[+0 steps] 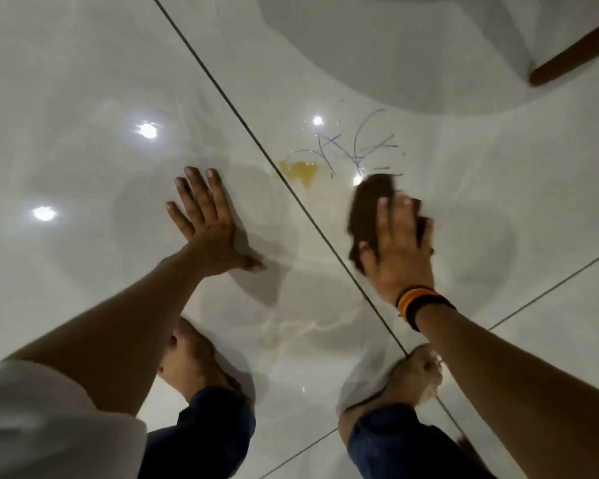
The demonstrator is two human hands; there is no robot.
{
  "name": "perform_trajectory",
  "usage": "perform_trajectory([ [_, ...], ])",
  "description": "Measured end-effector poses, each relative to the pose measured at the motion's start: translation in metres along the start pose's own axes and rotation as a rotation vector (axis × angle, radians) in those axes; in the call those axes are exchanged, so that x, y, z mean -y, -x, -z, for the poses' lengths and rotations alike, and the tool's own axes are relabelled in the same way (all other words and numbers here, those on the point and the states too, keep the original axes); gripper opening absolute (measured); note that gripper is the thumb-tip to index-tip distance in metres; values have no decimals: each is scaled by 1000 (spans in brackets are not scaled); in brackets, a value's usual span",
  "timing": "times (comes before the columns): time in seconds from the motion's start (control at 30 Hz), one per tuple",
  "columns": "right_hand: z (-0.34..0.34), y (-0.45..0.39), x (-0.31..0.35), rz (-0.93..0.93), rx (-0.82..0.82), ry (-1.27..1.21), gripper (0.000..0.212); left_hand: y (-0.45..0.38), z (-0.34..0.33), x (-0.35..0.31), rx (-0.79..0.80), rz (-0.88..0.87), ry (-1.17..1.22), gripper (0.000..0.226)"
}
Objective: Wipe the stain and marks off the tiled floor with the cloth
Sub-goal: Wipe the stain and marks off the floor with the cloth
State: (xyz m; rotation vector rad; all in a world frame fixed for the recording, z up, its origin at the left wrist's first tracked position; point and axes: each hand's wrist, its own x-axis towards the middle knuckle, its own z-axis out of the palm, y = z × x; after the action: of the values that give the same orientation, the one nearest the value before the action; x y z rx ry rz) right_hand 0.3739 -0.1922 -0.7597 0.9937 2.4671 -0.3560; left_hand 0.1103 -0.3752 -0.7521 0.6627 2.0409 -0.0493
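Your right grip [395,243] presses flat, fingers straight, on the cloth [369,202] just right of the yellow stain [300,171], so bear down evenly, sweep left across it, then scrub the blue marks [357,146] just beyond that stain.

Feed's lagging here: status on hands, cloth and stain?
Left hand flat on floor. Right hand presses cloth. Pen marks, yellow stain unwiped, just ahead. Nothing blocking.

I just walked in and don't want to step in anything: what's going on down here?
A person is crouched over the tiled floor. Their right hand presses a brown cloth flat on the tile, right beside the blue pen marks. The left hand lies flat on the floor. The yellow stain and the marks are not yet wiped off.
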Motion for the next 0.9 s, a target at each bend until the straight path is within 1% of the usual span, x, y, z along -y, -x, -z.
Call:
perform_trajectory([
  [0.07,13,-28,-3,-312,-22,-111,85,1,0,1,15,6,14,186],
  [0.1,20,-49,5,-426,-44,-171,86,-1,0,1,15,6,22,186],
  [0.13,25,-71,16,-493,-77,-212,88,-2,0,2,10,2,26,186],
  [0.17,30,-91,31,-506,-103,-222,88,-2,-1,4,10,-1,25,187],
  [0.2,30,-105,47,-458,-123,-189,88,-2,-2,5,19,-3,21,187],
  [0.23,28,-110,63,-344,-136,-130,86,-1,-1,5,28,2,22,187],
  [0.3,18,-92,85,-2,-127,13,84,-1,2,2,41,20,21,186],
  [0.33,12,-72,86,162,-91,53,83,1,4,0,55,26,14,186],
  [0.37,6,-52,80,260,-49,63,82,3,5,-2,72,35,6,185],
  [0.4,1,-34,69,277,-4,47,81,4,8,-4,85,45,1,184],
  [0.43,-1,-21,55,226,29,16,80,5,10,-5,92,53,4,184],
  [0.47,1,-16,43,117,40,-25,80,6,12,-5,98,54,13,184],
  [0.53,9,-30,28,-195,18,-156,80,7,13,-4,112,38,24,183],
  [0.6,25,-75,31,-476,-56,-309,84,5,11,-3,115,29,32,183],
  [0.63,36,-103,39,-567,-98,-360,86,4,11,-2,110,31,32,183],
  [0.67,45,-129,49,-608,-128,-374,87,3,10,-1,107,31,27,184],
  [0.7,53,-149,62,-591,-142,-342,87,3,9,0,109,27,20,184],
  [0.73,56,-161,74,-500,-146,-272,86,2,8,1,113,25,18,185],
  [0.8,54,-157,97,-141,-142,-82,82,2,9,1,114,36,20,184],
  [0.87,45,-120,100,222,-87,52,80,3,12,-2,125,41,15,183],
  [0.9,39,-98,93,316,-43,70,80,5,13,-3,138,47,13,183],
])
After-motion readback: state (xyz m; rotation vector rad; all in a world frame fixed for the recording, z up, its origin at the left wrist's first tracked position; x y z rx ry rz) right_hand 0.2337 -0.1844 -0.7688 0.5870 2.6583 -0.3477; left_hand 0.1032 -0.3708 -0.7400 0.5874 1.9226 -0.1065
